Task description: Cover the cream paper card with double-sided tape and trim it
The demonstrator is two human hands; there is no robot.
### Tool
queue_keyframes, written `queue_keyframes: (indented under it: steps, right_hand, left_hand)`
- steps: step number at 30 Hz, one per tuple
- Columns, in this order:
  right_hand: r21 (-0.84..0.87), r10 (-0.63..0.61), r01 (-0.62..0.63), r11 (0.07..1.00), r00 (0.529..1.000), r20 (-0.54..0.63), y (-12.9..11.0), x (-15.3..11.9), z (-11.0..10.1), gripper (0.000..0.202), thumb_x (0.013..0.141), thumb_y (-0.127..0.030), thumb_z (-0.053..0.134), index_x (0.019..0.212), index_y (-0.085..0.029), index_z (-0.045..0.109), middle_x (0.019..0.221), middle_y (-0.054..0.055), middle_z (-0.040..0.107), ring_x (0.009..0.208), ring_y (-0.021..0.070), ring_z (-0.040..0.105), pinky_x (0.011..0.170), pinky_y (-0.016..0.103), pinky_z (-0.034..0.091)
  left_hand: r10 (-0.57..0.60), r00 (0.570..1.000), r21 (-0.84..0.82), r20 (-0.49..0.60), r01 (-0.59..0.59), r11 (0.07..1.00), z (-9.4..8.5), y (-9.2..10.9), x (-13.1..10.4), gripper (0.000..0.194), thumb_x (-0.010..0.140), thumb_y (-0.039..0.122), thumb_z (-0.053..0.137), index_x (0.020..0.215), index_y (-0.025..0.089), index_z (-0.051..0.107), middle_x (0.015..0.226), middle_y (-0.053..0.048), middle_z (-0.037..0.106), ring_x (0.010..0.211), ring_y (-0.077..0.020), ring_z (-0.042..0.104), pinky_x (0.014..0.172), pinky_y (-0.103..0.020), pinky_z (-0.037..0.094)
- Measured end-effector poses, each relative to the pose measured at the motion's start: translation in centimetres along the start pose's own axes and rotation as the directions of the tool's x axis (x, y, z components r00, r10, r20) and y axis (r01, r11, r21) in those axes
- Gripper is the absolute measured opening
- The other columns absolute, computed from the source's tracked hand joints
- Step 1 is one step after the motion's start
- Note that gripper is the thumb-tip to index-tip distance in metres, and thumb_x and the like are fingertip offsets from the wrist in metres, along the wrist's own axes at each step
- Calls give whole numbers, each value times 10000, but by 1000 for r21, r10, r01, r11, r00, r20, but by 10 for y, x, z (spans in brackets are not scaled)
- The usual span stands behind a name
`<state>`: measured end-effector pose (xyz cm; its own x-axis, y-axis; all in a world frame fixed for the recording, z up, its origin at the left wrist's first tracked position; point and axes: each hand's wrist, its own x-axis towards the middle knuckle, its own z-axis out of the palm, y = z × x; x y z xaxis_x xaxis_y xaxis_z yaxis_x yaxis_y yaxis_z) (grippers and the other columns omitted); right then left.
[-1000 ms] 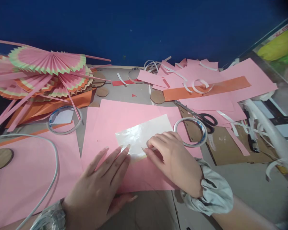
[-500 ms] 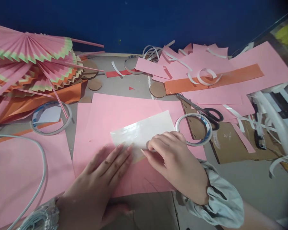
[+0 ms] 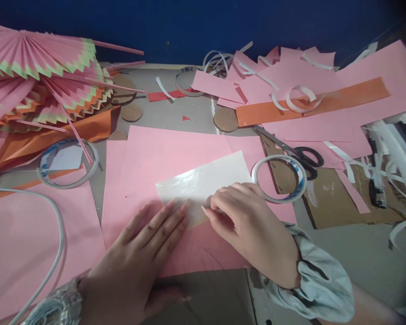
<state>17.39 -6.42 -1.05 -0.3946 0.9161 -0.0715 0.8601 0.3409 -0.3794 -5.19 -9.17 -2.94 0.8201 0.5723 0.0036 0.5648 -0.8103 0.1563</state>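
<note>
A glossy white rectangular sheet [image 3: 203, 178] lies at a slant on pink paper [image 3: 145, 153] in front of me. My left hand [image 3: 145, 248] is flat, its fingers stretched out over the sheet's lower left part and the pink paper. My right hand [image 3: 242, 221] rests on the sheet's lower right part with fingers curled in and the thumb close to the index finger. Whatever lies between those fingertips, if anything, is hidden. Just beyond the right hand, a roll of double-sided tape [image 3: 301, 178] overlaps the pink paper's right edge.
Black-handled scissors [image 3: 307, 158] lie behind the tape roll, by brown cardboard [image 3: 334, 203]. Pink offcuts and an orange strip [image 3: 352, 97] are piled at the back right. Pleated paper fans [image 3: 47, 58], another tape roll [image 3: 94, 164] and a white cable [image 3: 61, 230] occupy the left.
The view has shifted slightly. Both hands keep nearly the same places on the white sheet, the left still flat and the right still curled.
</note>
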Motion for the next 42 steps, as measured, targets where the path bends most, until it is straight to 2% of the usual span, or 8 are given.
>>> queue_keyframes:
  steps: [5, 10, 15, 18, 23, 30, 34, 42]
  right_hand:
    - [-39, 1, -1, 999, 1000, 5, -2, 0, 1, 187, 875, -180, 460, 692, -180, 495, 669, -16, 530, 704, 155, 471, 732, 331, 299]
    - [-129, -45, 45, 991, 999, 7, -3, 1, 2, 159, 847, -151, 449, 703, -198, 499, 665, -22, 534, 720, 163, 474, 747, 343, 287]
    - [-170, -74, 66, 983, 996, -41, -3, 0, 4, 158, 828, -143, 438, 685, -198, 477, 650, -21, 534, 699, 159, 465, 725, 329, 293]
    - [-170, -92, 78, 982, 993, -76, -1, 0, 6, 144, 832, -163, 441, 704, -203, 493, 651, -23, 543, 710, 165, 479, 724, 328, 294]
    - [-199, -113, 82, 977, 982, -151, 2, -2, 9, 146, 840, -212, 460, 699, -207, 497, 633, -27, 557, 688, 167, 486, 740, 335, 298]
    - [-320, -97, 25, 947, 973, -209, -1, -6, 4, 183, 850, -315, 467, 718, -204, 524, 606, -6, 562, 673, 184, 505, 859, 368, 293]
    - [-330, -32, -38, 943, 979, -202, 3, -6, 0, 191, 819, -372, 509, 742, -199, 531, 559, -16, 559, 626, 181, 510, 859, 363, 296]
    - [-368, -71, 9, 930, 985, -155, 8, -7, -3, 193, 888, -329, 446, 761, -208, 527, 628, -5, 596, 680, 188, 523, 847, 368, 283]
  left_hand:
    - [2, 1000, 10, 1, -2, 1000, 0, 0, -1, 887, 810, 680, 397, 1432, 65, 256, 1500, -119, 272, 1398, -279, 160, 1144, -443, 36]
    - [-19, 997, -29, -74, 17, 999, 2, 0, 2, 837, 803, 667, 436, 1415, 109, 319, 1483, -127, 315, 1395, -287, 182, 1145, -469, 55]
    - [-41, 999, -71, -11, 40, 997, 1, 1, 11, 845, 791, 695, 418, 1448, 188, 256, 1503, -45, 276, 1377, -297, 220, 1139, -494, -5]
    - [-71, 997, -50, 0, 71, 996, -1, 3, 12, 845, 796, 709, 385, 1443, 179, 263, 1501, -27, 272, 1375, -304, 214, 1126, -521, -38]
    - [-53, 999, 2, -6, 53, 999, -7, 3, 4, 815, 805, 695, 393, 1401, 140, 360, 1495, -43, 283, 1371, -319, 221, 1121, -522, 17]
    - [-11, 1000, 66, 26, 9, 998, -8, 2, 2, 787, 848, 623, 402, 1436, 118, 268, 1515, -66, 234, 1381, -342, 182, 1098, -551, 63]
    - [-8, 999, 84, 53, 4, 996, -6, 1, 1, 782, 855, 618, 391, 1450, 138, 227, 1528, -54, 192, 1388, -337, 158, 1098, -549, 40]
    - [-30, 999, 34, 24, 29, 999, -6, 2, 0, 769, 846, 626, 407, 1443, 164, 258, 1521, -16, 221, 1389, -300, 173, 1119, -497, 8]
